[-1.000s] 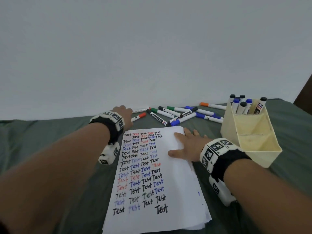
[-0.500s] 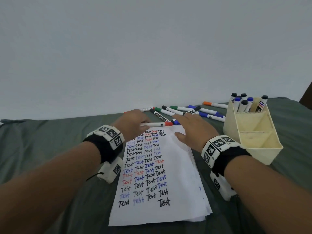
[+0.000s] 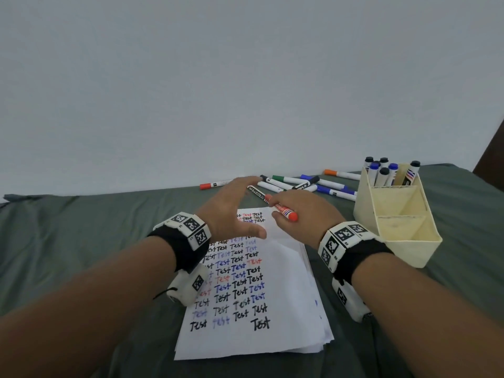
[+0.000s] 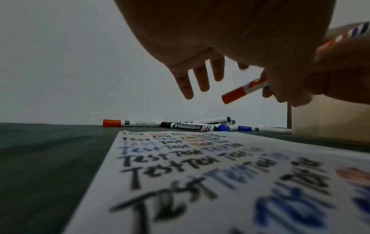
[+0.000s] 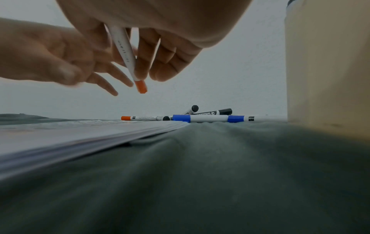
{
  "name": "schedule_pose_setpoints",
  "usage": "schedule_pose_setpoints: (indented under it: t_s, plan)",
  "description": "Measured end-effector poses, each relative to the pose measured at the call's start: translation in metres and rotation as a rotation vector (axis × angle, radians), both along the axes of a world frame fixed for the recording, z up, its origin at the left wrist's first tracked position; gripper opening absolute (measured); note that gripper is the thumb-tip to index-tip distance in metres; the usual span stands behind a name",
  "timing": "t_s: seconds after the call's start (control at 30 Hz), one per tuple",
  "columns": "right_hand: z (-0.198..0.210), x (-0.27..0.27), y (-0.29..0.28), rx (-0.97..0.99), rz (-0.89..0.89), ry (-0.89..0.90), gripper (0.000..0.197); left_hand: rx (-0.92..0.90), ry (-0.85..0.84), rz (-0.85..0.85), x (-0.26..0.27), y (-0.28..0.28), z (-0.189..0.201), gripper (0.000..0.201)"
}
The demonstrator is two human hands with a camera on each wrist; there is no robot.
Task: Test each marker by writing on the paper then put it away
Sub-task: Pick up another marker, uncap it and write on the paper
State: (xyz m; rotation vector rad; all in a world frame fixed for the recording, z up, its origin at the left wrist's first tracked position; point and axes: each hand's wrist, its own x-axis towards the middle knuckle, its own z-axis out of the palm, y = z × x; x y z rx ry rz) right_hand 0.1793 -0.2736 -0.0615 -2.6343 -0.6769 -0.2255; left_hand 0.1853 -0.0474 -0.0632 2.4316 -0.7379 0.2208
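Both hands overlap: right hand (image 3: 300, 214) grips red-capped marker (image 3: 283, 212), hiding its barrel; left hand (image 3: 234, 211) spread, empty.

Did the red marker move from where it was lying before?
Yes. The red marker has left the cloth beyond the paper; the right hand now holds it above the sheet's top edge.

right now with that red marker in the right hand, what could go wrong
The right hand holds the capped red marker only at its fingertips; it could slip onto the paper. The open left hand hovers beside it and might bump it or nudge the loose markers behind.
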Motion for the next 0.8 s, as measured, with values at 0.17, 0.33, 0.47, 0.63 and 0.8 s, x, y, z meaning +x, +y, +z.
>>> schedule_pose_setpoints:
  t_s: [0.17, 0.33, 0.47, 0.63, 0.8]
  plan:
    - [-0.002, -0.003, -0.002, 0.116, 0.058, 0.017, 0.024, 0.251, 0.02, -0.104, 0.019, -0.009, 0.0, 0.048]
    - [-0.006, 0.0, -0.005, 0.23, 0.034, -0.043, 0.021, 0.203, 0.142, -0.007, 0.023, -0.008, 0.001, 0.013]
    - [-0.01, 0.01, -0.003, 0.03, -0.01, -0.068, 0.032, 0.226, 0.097, -0.032, 0.016, 0.001, -0.006, 0.026]
    - [-0.013, 0.015, -0.002, 0.014, -0.01, -0.023, 0.032, 0.281, 0.178, 0.093, 0.018, 0.019, -0.002, 0.018]
    - [-0.016, 0.018, -0.004, 0.037, -0.05, -0.017, 0.021, 0.272, 0.324, 0.399, 0.023, 0.07, 0.003, 0.084]
